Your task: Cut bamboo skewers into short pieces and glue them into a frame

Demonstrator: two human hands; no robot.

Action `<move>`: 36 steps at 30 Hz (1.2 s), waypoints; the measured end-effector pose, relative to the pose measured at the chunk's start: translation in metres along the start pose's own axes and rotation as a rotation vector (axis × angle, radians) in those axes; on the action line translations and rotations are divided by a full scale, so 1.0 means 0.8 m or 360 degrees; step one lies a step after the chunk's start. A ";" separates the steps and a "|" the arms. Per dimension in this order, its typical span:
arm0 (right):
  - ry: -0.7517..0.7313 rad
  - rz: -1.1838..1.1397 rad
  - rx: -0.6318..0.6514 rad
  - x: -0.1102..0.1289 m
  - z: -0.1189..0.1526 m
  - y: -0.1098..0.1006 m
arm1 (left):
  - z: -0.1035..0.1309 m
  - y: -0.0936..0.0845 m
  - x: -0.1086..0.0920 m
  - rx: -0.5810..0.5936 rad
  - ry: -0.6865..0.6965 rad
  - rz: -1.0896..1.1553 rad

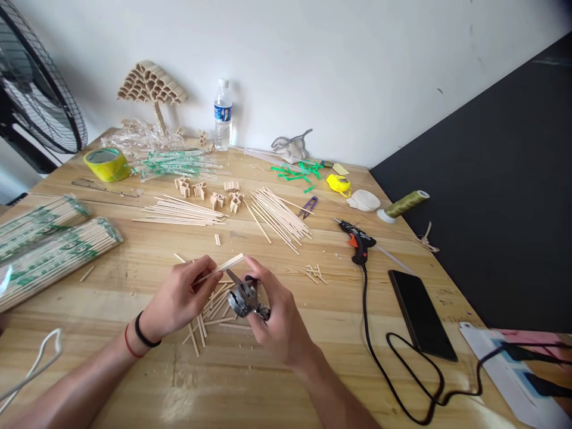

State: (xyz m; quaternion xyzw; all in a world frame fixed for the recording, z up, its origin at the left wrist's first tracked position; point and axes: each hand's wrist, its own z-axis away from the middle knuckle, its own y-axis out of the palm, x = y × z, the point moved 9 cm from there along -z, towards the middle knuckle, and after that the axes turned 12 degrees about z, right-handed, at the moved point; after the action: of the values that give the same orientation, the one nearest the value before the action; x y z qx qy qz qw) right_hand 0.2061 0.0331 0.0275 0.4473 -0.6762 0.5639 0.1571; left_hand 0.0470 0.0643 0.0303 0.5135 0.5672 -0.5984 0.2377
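Note:
A few pale wooden sticks are pinched between the thumb and fingers of my left hand, pointing up to the right. My right hand is closed around a metal hand cutter with a dark blade; its exact kind is partly hidden by the fingers. My right index finger reaches to the far ends of the held sticks, and the blade is close below them. Loose sticks lie scattered under both hands. A short cut piece lies just beyond them.
Farther back are stick piles, small stick assemblies, purple snips and a water bottle. On the right lie a glue gun, its cord, and a phone. Packaged sticks and a fan are left.

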 end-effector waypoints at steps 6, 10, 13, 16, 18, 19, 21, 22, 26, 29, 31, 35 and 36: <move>0.0011 0.0018 -0.0010 -0.001 0.001 -0.002 | 0.005 -0.001 -0.010 -0.0073 0.0149 -0.0099; 0.0026 0.0025 -0.0017 -0.004 0.002 -0.002 | 0.005 -0.003 -0.017 -0.0092 0.0205 -0.0133; 0.0033 0.0018 -0.0002 -0.007 0.004 0.001 | 0.005 -0.004 -0.021 -0.0098 0.0241 -0.0167; 0.0030 0.0034 -0.0008 -0.009 0.005 0.002 | 0.005 -0.005 -0.020 -0.0101 0.0226 -0.0180; 0.0035 0.0035 -0.0012 -0.010 0.005 0.003 | 0.005 -0.006 -0.018 -0.0117 0.0197 -0.0179; 0.0040 0.0030 -0.0012 -0.011 0.005 0.003 | 0.005 -0.007 -0.016 -0.0125 0.0181 -0.0172; 0.0047 0.0014 -0.0007 -0.012 0.005 0.004 | 0.006 -0.009 -0.013 -0.0142 0.0166 -0.0151; 0.0045 0.0005 -0.0004 -0.012 0.005 0.004 | 0.006 -0.009 -0.012 -0.0144 0.0169 -0.0142; 0.0029 -0.0032 -0.0014 -0.011 0.003 0.003 | 0.007 -0.010 -0.011 -0.0137 0.0209 -0.0144; 0.0028 -0.0036 -0.0020 -0.010 0.001 0.001 | 0.006 -0.008 -0.010 -0.0109 0.0231 -0.0163; 0.0015 -0.0051 -0.0014 -0.009 0.000 0.001 | 0.005 -0.006 -0.008 -0.0101 0.0225 -0.0180; 0.0010 -0.0085 -0.0020 -0.009 -0.002 -0.001 | 0.005 -0.004 -0.002 -0.0107 0.0162 -0.0205; 0.0010 -0.0091 -0.0024 -0.009 -0.002 -0.001 | 0.004 -0.004 0.000 -0.0108 0.0146 -0.0202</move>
State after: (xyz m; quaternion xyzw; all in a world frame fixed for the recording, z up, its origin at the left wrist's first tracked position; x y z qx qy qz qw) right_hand 0.2102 0.0377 0.0231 0.4636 -0.6667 0.5556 0.1787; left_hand 0.0430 0.0618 0.0312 0.4950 0.6289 -0.5686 0.1903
